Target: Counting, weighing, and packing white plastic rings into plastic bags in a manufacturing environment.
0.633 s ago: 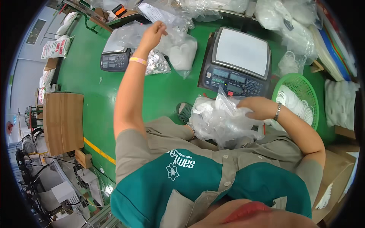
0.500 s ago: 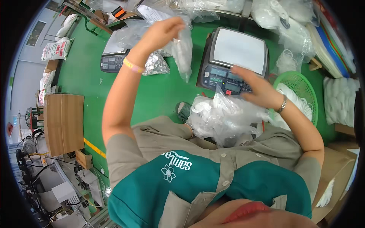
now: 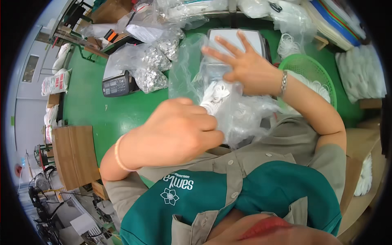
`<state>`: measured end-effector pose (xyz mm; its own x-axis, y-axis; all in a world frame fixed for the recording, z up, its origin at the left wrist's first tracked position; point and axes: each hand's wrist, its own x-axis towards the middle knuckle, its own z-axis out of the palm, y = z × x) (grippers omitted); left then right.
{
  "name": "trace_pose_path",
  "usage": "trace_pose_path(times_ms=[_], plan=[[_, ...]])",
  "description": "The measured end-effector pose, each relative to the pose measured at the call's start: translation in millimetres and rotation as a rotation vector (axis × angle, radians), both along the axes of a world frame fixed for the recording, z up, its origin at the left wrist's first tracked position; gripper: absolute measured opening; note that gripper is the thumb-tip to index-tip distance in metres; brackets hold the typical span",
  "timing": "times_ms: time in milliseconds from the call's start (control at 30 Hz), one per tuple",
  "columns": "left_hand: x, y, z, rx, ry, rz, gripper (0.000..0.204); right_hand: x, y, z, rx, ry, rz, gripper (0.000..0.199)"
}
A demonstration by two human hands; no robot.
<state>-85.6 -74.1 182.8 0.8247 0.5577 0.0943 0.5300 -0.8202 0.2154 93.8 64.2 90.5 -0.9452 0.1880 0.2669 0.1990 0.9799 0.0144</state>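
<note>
My left hand (image 3: 179,130) is closed in a fist above my lap, at the lower edge of a clear plastic bag (image 3: 183,65). The film runs up from the fist toward the scale, though the exact grip is hidden under the fingers. My right hand (image 3: 251,67) is open, fingers spread, above the front of the digital scale (image 3: 255,38) and covering part of it. Between the hands lies a bundle of white cord (image 3: 216,94) among clear film. More crumpled clear plastic (image 3: 251,118) rests over my lap.
Several clear bags of small silvery pieces (image 3: 151,79) lie by a second scale (image 3: 116,83) at the left. A green basket (image 3: 308,61) with white cord stands right. A cardboard box (image 3: 75,155) is at far left; bagged white goods (image 3: 359,73) are at far right.
My left hand has come down from the far left toward my lap. My right hand has moved up and left over the scale, its fingers spreading. A clear bag now spreads between them.
</note>
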Motion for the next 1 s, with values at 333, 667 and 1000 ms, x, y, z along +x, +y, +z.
trace_pose_path(times_ms=[333,667,1000], plan=[[-54,15,26,0.361,-0.066,0.444,0.008,32,-13,53,-0.030,0.356,0.048,0.048],[-69,22,4,0.461,-0.026,0.610,0.027,47,3,51,0.182,0.151,-0.132,0.033],[-111,39,-24,0.565,0.125,0.880,0.013,76,27,53,-0.123,0.424,-0.490,0.025]])
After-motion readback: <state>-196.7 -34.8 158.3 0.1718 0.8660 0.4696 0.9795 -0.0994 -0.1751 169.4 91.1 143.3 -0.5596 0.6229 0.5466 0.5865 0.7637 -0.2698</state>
